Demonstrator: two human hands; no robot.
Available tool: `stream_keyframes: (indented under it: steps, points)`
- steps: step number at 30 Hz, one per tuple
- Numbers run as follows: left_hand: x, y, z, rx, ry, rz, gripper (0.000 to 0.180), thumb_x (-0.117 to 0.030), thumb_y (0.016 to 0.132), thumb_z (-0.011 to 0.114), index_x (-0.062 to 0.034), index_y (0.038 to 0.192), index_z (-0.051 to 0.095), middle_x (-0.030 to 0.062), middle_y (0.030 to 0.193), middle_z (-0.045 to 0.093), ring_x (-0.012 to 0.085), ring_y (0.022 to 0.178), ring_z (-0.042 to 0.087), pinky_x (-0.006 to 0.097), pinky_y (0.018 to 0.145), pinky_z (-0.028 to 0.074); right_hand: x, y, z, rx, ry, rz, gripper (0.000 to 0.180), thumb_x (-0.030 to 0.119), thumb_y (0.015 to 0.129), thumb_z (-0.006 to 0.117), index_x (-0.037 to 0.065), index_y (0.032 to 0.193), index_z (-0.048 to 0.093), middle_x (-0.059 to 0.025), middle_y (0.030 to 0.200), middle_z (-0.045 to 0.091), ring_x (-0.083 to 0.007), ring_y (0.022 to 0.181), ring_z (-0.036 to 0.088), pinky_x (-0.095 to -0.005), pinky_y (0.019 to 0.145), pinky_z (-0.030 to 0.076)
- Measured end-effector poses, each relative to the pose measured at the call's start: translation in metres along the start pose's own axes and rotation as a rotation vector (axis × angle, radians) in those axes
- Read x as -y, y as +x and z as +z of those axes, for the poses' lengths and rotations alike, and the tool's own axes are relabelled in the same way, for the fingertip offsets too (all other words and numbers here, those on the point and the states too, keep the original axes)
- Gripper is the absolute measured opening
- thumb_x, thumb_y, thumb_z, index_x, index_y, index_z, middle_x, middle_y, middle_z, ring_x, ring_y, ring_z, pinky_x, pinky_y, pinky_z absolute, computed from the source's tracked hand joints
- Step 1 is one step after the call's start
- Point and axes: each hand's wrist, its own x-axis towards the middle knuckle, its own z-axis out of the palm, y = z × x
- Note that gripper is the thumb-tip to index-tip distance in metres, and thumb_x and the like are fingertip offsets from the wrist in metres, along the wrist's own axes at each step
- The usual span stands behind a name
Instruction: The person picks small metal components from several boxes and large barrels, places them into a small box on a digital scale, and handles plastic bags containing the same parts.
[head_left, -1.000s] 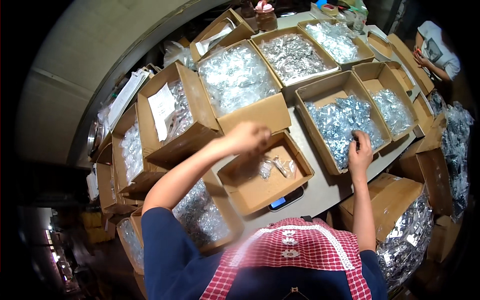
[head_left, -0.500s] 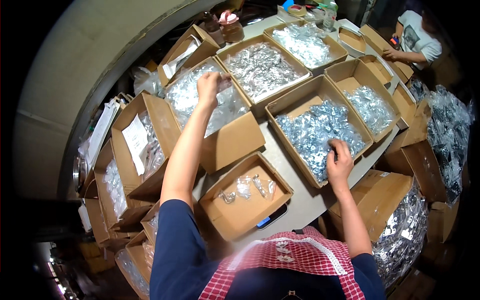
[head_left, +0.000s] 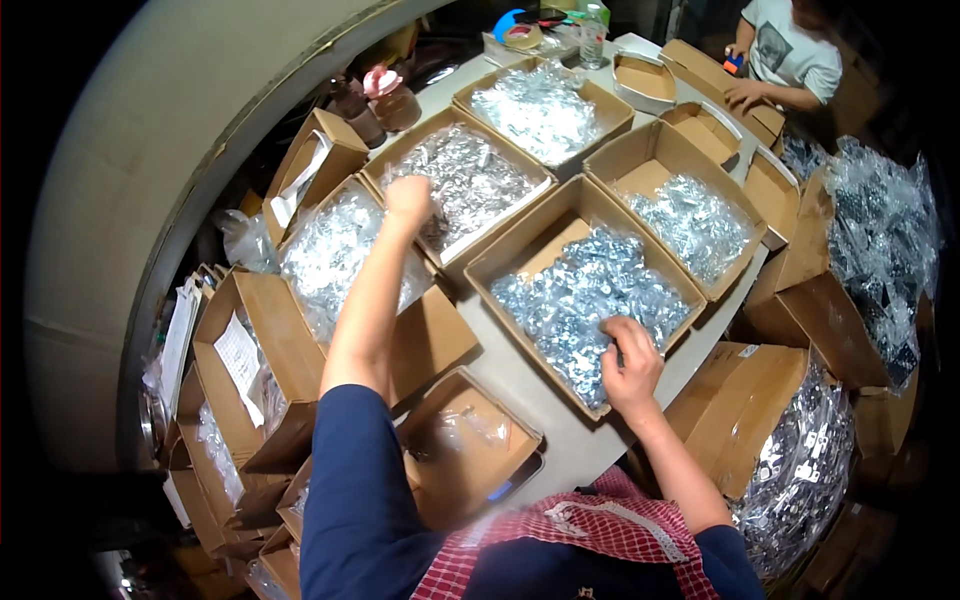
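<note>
My left hand (head_left: 408, 200) is closed, held over the rim between a box of small silvery parts (head_left: 470, 185) and a box of clear plastic bags (head_left: 335, 260). Whatever its fingers grip is hidden behind the hand. At the near right corner of another cardboard box, my right hand (head_left: 632, 368) rests by a heap of bluish metal pieces (head_left: 590, 295). Its fingers and thumb are curled toward each other at the heap's edge; anything between them is too small to make out. A small open carton (head_left: 480, 470) with a few clear bags lies nearer my body.
Behind are boxes of bagged parts (head_left: 545, 110) and bagged metal pieces (head_left: 690, 220). A large carton (head_left: 740, 410) of bagged metal parts stands at right, more cartons (head_left: 265, 330) at left. A person (head_left: 795, 60) works at the far right, beyond a clear bottle (head_left: 592, 35).
My view has shifted, so the boxes sit further left and lower. My left hand has moved from above the clear bags toward the silvery parts. My right hand remains at the bluish pieces.
</note>
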Motion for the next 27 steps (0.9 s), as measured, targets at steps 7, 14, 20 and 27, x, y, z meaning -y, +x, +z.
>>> stream_keyframes:
  steps: [7, 14, 20, 27]
  points:
    - [0.037, -0.037, -0.039, 0.006, -1.344, -0.480, 0.018, -0.020, 0.082, 0.061, -0.0022, 0.081, 0.066, 0.0046, 0.065, 0.057, 0.0142, 0.065, 0.055, 0.030, 0.058, 0.044, 0.001, 0.003, -0.001, 0.021, 0.023, -0.038, 0.027, -0.001, 0.070, 0.051, 0.008, 0.093, 0.063, -0.0063, 0.096, 0.064, -0.0281, 0.087, 0.062, -0.0362, 0.075, 0.050]
    - [0.016, -0.125, -0.101, 0.193, -1.904, -0.408, 0.013, -0.022, 0.087, 0.059, -0.0104, 0.081, 0.058, -0.0023, 0.060, 0.049, 0.0069, 0.048, 0.044, 0.022, 0.040, 0.030, -0.026, 0.059, -0.014, 0.479, 0.215, 0.125, 0.019, 0.011, 0.079, 0.057, 0.006, 0.092, 0.069, -0.0165, 0.092, 0.066, -0.0285, 0.077, 0.065, -0.0362, 0.069, 0.051]
    - [-0.053, -0.234, -0.168, 1.006, -1.360, -0.245, 0.014, -0.022, 0.086, 0.067, -0.0099, 0.088, 0.062, 0.0008, 0.069, 0.062, 0.0043, 0.053, 0.052, 0.019, 0.044, 0.036, -0.038, 0.224, 0.016, 0.184, 0.195, -0.173, 0.021, 0.015, 0.081, 0.052, 0.004, 0.091, 0.067, -0.0173, 0.087, 0.066, -0.0342, 0.081, 0.065, -0.0412, 0.073, 0.051]
    - [-0.078, -0.317, -0.114, 1.109, -1.256, 0.149, 0.052, -0.033, 0.095, 0.058, -0.0033, 0.136, 0.047, 0.0138, 0.126, 0.058, 0.0226, 0.114, 0.055, 0.032, 0.097, 0.041, -0.110, 0.350, 0.160, 0.601, -0.504, 0.046, 0.044, 0.026, 0.077, 0.066, 0.004, 0.114, 0.063, -0.0244, 0.124, 0.055, -0.0357, 0.117, 0.054, -0.0407, 0.098, 0.044]
